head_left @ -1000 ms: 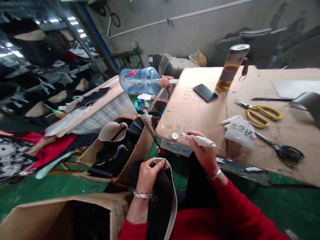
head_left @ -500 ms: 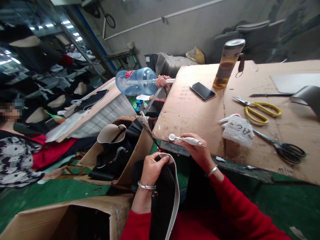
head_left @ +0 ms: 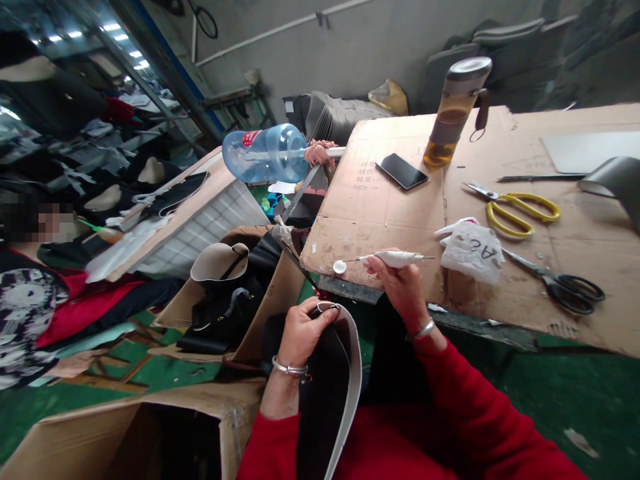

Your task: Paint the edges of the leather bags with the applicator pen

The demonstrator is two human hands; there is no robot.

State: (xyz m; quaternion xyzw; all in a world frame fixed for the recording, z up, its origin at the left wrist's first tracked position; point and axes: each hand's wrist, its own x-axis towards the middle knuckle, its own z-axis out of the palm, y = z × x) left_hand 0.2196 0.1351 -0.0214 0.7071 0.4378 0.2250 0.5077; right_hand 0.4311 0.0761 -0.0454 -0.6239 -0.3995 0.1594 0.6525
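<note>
Pinching the top edge of a black piece [head_left: 320, 407] with a pale lining [head_left: 354, 370], your left hand [head_left: 301, 333] has its thumb over the rim; the piece hangs below and to the right of your fingers. Next, a small white dish [head_left: 339, 267] sits near the corner of the bench [head_left: 350, 223]. Your right hand [head_left: 404, 288] grips a white pen-like tool [head_left: 397, 259], its thin tip pointing left, close to the dish; contact cannot be told. Farther right lie a crumpled plastic bag [head_left: 473, 253] and black-handled scissors [head_left: 555, 283].
</note>
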